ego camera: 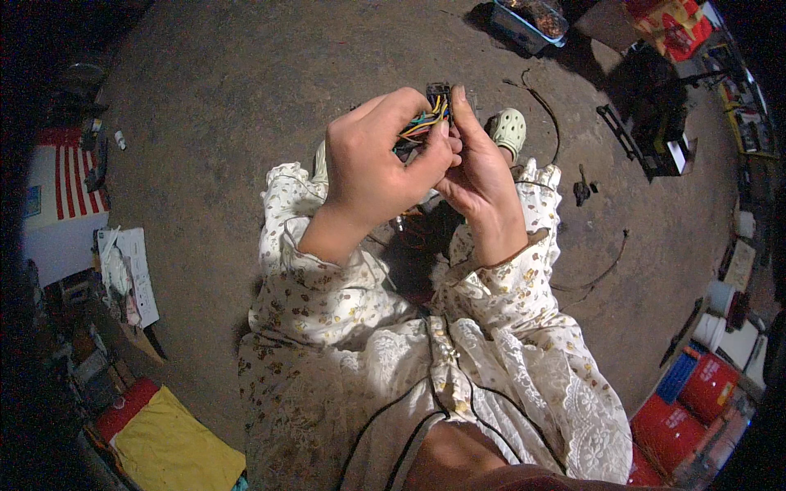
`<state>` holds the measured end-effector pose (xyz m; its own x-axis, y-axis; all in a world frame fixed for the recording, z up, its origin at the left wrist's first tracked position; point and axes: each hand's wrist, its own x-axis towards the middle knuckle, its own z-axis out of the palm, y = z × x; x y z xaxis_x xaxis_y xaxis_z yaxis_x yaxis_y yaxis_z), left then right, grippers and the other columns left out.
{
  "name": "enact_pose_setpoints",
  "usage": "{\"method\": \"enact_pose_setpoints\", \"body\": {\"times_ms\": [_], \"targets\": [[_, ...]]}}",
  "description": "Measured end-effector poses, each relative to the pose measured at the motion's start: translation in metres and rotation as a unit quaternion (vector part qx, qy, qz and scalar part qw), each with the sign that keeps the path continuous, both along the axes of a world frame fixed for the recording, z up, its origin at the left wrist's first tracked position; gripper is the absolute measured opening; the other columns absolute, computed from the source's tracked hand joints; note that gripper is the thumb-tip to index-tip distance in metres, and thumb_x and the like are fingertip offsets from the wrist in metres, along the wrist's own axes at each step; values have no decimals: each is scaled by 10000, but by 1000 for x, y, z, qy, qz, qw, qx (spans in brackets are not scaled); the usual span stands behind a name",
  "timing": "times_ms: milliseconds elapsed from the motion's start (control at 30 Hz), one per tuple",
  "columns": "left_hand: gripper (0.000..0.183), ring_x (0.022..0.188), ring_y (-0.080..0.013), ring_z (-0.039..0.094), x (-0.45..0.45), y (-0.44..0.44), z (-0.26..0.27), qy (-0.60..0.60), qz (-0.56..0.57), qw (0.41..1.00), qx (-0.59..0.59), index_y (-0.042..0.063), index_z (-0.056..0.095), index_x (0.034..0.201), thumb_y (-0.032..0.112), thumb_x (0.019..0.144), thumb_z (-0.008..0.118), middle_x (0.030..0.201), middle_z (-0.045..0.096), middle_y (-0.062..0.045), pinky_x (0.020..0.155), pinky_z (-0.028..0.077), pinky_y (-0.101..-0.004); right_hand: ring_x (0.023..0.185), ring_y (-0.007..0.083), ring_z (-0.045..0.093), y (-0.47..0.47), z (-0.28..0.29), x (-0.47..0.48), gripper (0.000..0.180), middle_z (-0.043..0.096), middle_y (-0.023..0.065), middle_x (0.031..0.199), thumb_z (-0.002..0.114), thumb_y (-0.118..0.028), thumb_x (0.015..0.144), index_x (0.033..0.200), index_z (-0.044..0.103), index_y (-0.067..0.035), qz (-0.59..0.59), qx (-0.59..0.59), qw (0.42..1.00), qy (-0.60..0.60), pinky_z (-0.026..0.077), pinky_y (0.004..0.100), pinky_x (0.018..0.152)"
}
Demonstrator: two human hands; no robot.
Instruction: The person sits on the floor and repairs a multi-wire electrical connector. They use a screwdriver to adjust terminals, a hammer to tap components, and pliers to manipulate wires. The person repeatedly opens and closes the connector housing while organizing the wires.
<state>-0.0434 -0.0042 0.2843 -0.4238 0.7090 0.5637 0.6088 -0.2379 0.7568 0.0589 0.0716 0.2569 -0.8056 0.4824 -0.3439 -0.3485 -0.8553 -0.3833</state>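
Observation:
Both hands are raised together in front of my knees. A dark multi-pin wire connector (438, 91) is held up between them, with a bundle of yellow, teal, blue and pink wires (422, 127) running from it. My right hand (482, 166) grips the connector's side, its thumb pointing upward along it. With curled fingers, my left hand (381, 159) holds the wires, its thumb close to the right hand's fingers. The fingers cover part of the bundle and the lower end of the connector. Below the hands, more dark wiring lies in shadow, too dim to make out.
Cable pieces (543, 101) and a small dark part (581, 187) lie on the concrete floor to the right. Beyond them sits a black metal frame (626, 141). A blue plastic bin (527, 27) holds copper-coloured scraps. Red containers (669, 429) stand at lower right, a yellow bag (175, 442) at lower left.

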Motion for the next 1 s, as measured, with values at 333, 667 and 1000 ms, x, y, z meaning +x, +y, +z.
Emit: {"method": "enact_pose_setpoints", "body": {"times_ms": [333,667,1000], "targets": [[125,581,-249,609,0,0,-1,-4,-3,1000,-17,40,576,730,123,714,669,645,592,-103,517,463,-321,446,16,458,-1,-1,-1,352,503,-29,594,560,-421,875,810,546,-75,-12,8,1000,-25,403,112,382],[130,732,-47,509,-6,-5,-4,-228,-69,967,-90,-11,585,868,111,830,609,788,579,3,650,418,-206,439,68,412,-2,7,2,396,464,-10,556,479,-447,910,849,555,-63,-6,136,984,-114,328,189,395],[135,724,-48,507,-6,-3,-9,-215,-67,971,-82,-13,589,868,110,822,619,784,576,8,646,414,-202,414,47,384,0,3,6,368,444,-27,539,479,-449,910,850,550,-92,43,84,993,-77,310,172,374]]}}
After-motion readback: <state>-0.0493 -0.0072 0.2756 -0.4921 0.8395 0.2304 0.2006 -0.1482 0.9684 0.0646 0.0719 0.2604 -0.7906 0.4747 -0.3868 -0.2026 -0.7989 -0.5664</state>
